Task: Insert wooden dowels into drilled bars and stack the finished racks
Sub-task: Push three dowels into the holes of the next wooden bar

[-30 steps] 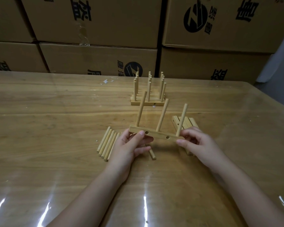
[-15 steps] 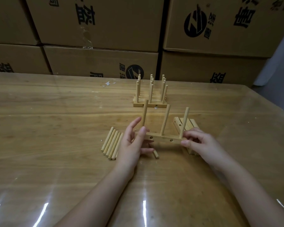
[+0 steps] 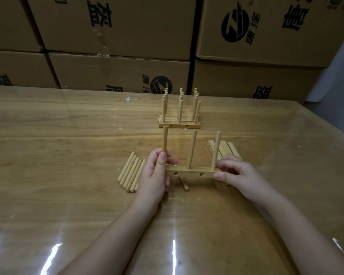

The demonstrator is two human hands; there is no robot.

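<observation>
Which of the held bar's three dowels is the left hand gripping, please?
The leftmost dowel; the left hand grips its lower part, away from the middle dowel and right dowel.

We see a pale wooden bar [image 3: 189,173] held level, with 2 round holes in its near face and 3 dowels standing upright from its top; the left hand [image 3: 154,175] grips the leftmost dowel [image 3: 164,141] near its foot, and the right hand [image 3: 238,175] pinches the bar's right end. To its left we find loose dowels [image 3: 131,174] lying side by side, 1 single dowel [image 3: 184,184] beneath it, and spare bars [image 3: 224,149] lying together on its right. Farther back the finished racks [image 3: 179,116] stand packed together, pegs up.
</observation>
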